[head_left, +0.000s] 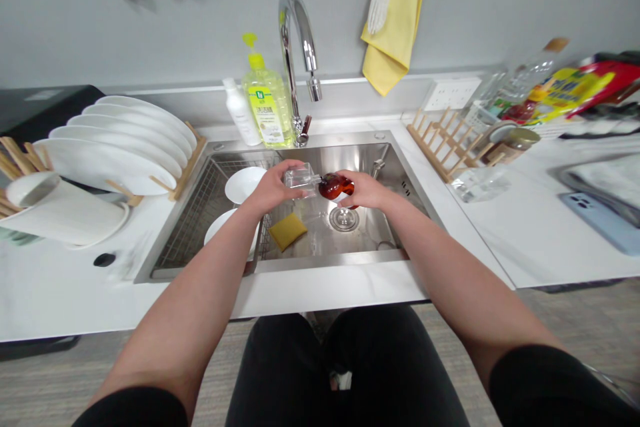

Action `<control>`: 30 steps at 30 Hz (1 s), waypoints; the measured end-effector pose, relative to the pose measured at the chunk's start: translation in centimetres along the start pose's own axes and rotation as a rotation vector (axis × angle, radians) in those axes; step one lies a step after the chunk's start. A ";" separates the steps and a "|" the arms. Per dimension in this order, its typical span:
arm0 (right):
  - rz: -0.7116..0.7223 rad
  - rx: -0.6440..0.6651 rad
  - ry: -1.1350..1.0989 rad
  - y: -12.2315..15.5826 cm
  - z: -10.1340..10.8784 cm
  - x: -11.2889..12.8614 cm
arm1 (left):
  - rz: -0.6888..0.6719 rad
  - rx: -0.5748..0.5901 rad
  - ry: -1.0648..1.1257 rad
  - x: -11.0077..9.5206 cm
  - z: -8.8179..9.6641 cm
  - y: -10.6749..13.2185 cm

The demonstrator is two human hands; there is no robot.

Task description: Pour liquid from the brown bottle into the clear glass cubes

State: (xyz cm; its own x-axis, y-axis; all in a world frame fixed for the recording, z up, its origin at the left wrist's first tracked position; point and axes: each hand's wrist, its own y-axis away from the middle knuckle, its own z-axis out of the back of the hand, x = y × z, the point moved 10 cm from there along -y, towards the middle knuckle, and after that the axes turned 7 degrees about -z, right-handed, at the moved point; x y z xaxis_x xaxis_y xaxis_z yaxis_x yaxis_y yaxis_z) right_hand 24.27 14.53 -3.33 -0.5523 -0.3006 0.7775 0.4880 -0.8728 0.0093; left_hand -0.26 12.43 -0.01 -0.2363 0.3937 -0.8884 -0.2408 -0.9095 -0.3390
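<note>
Over the steel sink (320,260) my left hand (274,188) grips a small clear glass bottle (299,177), lying on its side with its narrow neck toward the right. My right hand (366,189) is closed around a bottle of dark red-brown liquid (334,187), tipped sideways with its dark mouth to the left. The two bottle mouths meet or nearly meet; I cannot tell whether they touch. Below them a yellow sponge (287,231) lies in the basin, left of the drain (345,218).
White plates (245,185) sit in the wire basket on the sink's left. A tap (300,60) and a detergent bottle (270,107) stand behind. Plates in a wooden rack (187,167) are left; an empty wooden rack (450,147) and a phone (600,220) are right.
</note>
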 end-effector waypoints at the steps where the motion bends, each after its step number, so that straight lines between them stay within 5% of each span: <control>1: 0.001 0.000 0.003 0.0 0.0 0.0 | -0.001 0.000 0.002 0.0 0.0 0.0; 30: -0.007 0.017 -0.045 0.2 -0.1 0.4 | -0.010 -0.006 0.029 -0.1 -0.2 0.0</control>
State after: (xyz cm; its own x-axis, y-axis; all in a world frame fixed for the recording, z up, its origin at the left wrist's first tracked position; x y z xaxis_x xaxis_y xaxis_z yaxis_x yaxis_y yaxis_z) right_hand 24.08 14.20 -3.04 -0.5252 -0.2768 0.8047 0.4962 -0.8678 0.0253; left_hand -0.04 12.34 0.05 -0.2061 0.3984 -0.8937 -0.2371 -0.9065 -0.3494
